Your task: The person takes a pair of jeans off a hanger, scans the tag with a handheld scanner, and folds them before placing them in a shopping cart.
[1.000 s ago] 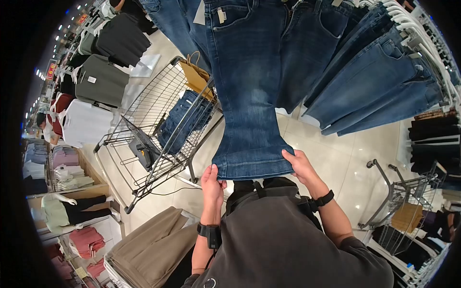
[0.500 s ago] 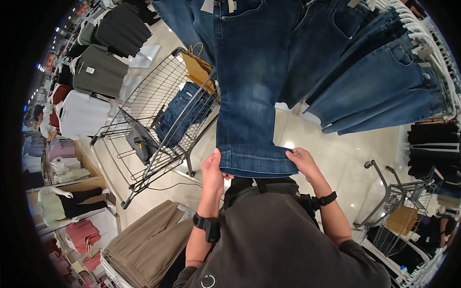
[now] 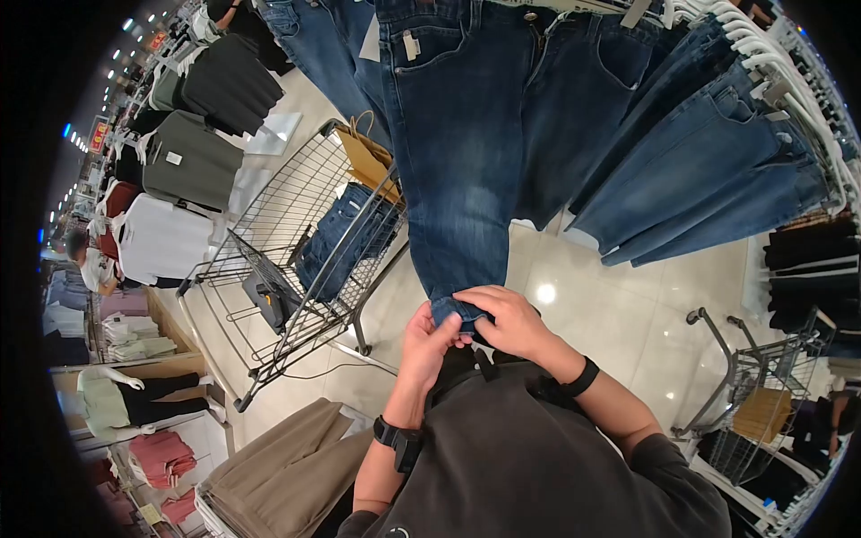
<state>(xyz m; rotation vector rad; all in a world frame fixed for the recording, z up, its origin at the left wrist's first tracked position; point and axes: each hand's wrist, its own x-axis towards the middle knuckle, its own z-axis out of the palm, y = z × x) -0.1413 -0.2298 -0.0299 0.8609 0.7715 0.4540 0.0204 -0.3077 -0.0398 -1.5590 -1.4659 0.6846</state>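
Dark blue jeans point(image 3: 462, 152) hang from the rack in front of me, one leg reaching down toward my waist. Both hands are at the bottom of that leg, where the hem is bunched up. My left hand point(image 3: 426, 345) grips the hem from the left, its thumb on top of the cloth. From the right, my right hand point(image 3: 507, 323) lies over the hem, with its fingers curled across the front. Part of the hem is hidden under the fingers. A tag sticks out near the front pocket of the jeans.
To the left stands a shopping cart point(image 3: 269, 269) holding folded jeans point(image 3: 345, 238), a brown paper bag point(image 3: 368, 161) and a dark bag point(image 3: 269, 300). More jeans point(image 3: 700, 170) hang at right. Brown trousers point(image 3: 278, 466) lie lower left. Another cart point(image 3: 753, 386) stands lower right.
My right hand has moved left, bringing the hem's right end toward my left hand. The hem, spread wide before, is now gathered between both hands.
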